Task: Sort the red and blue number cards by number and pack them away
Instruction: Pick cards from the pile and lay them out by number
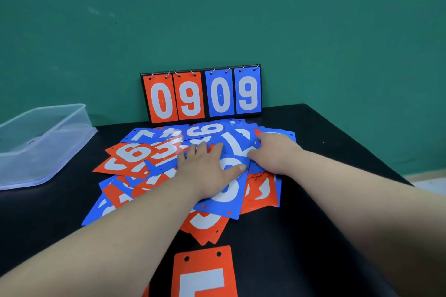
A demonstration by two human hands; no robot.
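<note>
- On the flat black desk (313, 224) lies a messy pile of red and blue number cards (135, 157) made of thin plastic, with big white numbers on them.
- The cards lie on top of each other and point all ways.
- The left hand (205, 171) is wide open and flat. It presses down on the middle of the pile, and its thumb lies on a big blue card (231, 198).
- The right hand (275, 152) is open too. It rests flat on the blue cards at the far right side of the pile, holding nothing.
- One red card (205, 272) with two holes lies alone, nearer the person than the pile.
- Behind the pile, a black score stand (201, 95) leans on the green wall (217, 7). It shows red 0 and 9, then blue 0 and 9, hung on metal rings.
- A clear plastic box (43, 137) sits at the left, apart from the pile.
</note>
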